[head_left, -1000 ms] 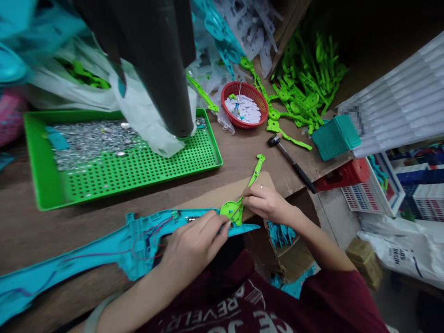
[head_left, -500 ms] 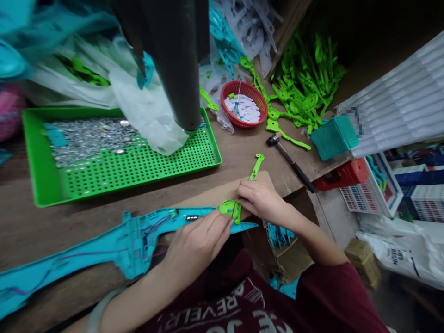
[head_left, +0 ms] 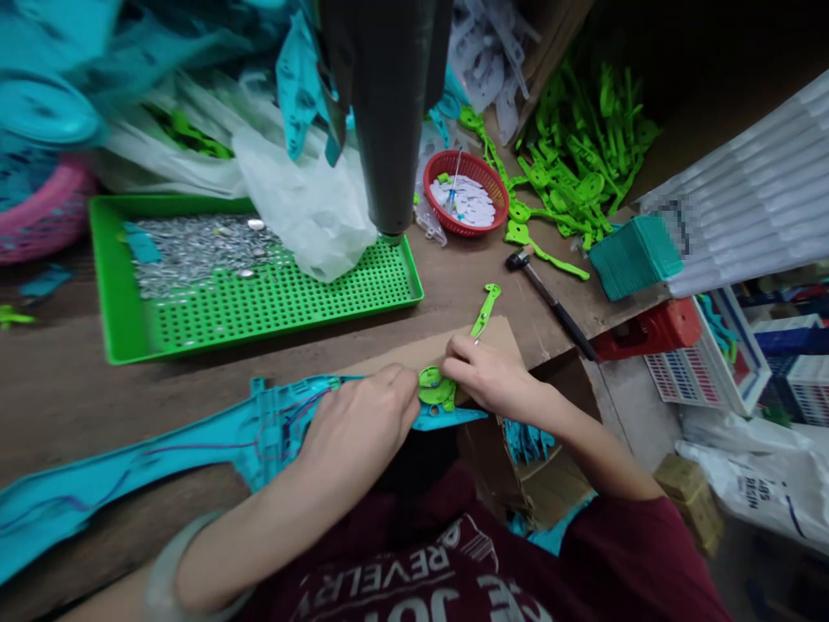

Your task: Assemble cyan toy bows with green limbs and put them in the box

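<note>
The left hand lies curled on top of the long blue plastic shell, pressing it down on the brown table. The right hand pinches the green plastic arm by its round end, which sits on the tip of the blue shell, just past a piece of cardboard. A green tray with shiny metal bits sits behind. A small hammer lies near a red basket.
</note>
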A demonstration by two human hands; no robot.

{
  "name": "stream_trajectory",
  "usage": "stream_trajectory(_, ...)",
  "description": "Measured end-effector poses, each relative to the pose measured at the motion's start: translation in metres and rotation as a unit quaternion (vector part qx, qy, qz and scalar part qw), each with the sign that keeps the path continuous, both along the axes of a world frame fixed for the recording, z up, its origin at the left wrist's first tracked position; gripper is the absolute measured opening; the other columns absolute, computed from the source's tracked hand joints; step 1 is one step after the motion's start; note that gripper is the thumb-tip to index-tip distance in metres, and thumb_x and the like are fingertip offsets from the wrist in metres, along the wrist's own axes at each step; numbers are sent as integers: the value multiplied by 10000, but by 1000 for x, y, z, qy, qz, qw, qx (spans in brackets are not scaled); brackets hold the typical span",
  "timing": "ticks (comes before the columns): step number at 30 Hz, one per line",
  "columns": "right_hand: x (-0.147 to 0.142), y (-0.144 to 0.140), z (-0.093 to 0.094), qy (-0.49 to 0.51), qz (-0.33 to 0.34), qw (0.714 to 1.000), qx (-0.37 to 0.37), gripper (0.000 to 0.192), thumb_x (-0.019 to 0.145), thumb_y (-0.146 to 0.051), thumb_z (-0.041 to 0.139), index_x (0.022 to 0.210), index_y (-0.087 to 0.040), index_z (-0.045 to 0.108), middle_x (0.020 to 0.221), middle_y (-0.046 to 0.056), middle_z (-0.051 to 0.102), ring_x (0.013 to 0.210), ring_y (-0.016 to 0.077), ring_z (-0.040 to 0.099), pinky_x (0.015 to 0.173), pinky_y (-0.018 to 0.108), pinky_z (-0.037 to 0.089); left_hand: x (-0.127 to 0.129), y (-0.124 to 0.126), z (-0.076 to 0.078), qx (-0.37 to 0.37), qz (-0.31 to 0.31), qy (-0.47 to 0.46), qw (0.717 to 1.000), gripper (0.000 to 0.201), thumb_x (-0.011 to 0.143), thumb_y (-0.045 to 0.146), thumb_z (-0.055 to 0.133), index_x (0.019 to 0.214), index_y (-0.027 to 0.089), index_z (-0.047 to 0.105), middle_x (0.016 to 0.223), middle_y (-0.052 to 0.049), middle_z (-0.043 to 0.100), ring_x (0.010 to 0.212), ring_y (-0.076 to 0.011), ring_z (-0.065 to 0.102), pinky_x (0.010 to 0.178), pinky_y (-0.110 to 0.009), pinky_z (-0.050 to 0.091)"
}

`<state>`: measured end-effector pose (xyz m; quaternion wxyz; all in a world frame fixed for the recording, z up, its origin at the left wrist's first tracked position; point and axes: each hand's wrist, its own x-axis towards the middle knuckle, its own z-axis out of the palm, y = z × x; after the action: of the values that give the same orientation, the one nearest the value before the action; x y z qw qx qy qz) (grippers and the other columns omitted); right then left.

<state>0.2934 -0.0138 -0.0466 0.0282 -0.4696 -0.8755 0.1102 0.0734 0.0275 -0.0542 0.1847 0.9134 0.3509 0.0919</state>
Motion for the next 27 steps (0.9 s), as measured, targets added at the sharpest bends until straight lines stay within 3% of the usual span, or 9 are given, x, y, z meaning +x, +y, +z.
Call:
stream_trajectory(3, 1, -6, -1, -3, 60, 996, 60, 189, 1031, -151, 445, 1028, -152, 634, 971, 92, 587, 880, 208, 483, 717, 304, 395, 1, 8, 5, -16, -20, 4, 1000, 222, 883, 165, 515, 678, 219, 579, 622, -19, 664, 536, -210, 632, 482, -299, 310)
stream_trajectory(7, -6, -13, 3, 31, 71, 991, 112, 191, 1018, -133, 459, 1070, -111, 642, 980, 115, 618, 882, 212, 496, 765, 320, 436, 1, 12, 9, -42, -24, 26, 998, 221, 875, 171, 544, 662, 215, 580, 632, -28, 670, 553, -214, 634, 487, -295, 310)
stream_trajectory(12, -29, -19, 5, 22, 28, 996, 77, 142, 982, -214, 537, 957, -121, 642, 951, 116, 598, 897, 238, 507, 747, 355, 461, 1, 16, 8, -55, -24, 29, 998, 212, 846, 160, 541, 646, 213, 585, 610, -20, 667, 510, -188, 604, 469, -287, 272)
stream_trajectory(19, -39, -22, 6, -29, 1, 999, 43, 153, 984, -213, 525, 903, -149, 638, 963, 110, 584, 908, 234, 517, 726, 362, 478, -27, 37, 11, -147, -49, -121, 981, 250, 928, 331, 529, 795, 210, 703, 693, 0, 722, 605, -157, 658, 569, -249, 435)
stream_trajectory(23, -37, -23, 4, -9, 1, 999, 37, 171, 983, -220, 530, 880, -138, 639, 983, 122, 579, 936, 243, 517, 742, 367, 490, -36, 50, 16, -156, -149, -85, 973, 258, 942, 333, 518, 826, 230, 724, 760, -9, 747, 657, -162, 678, 612, -260, 455)
stream_trajectory(27, -37, -25, 2, 6, -7, 999, 31, 186, 995, -217, 511, 898, -131, 645, 1004, 132, 566, 943, 244, 504, 751, 371, 487, -29, 64, 20, -183, -232, -34, 955, 252, 945, 287, 509, 814, 251, 720, 761, -4, 738, 657, -156, 673, 615, -256, 451)
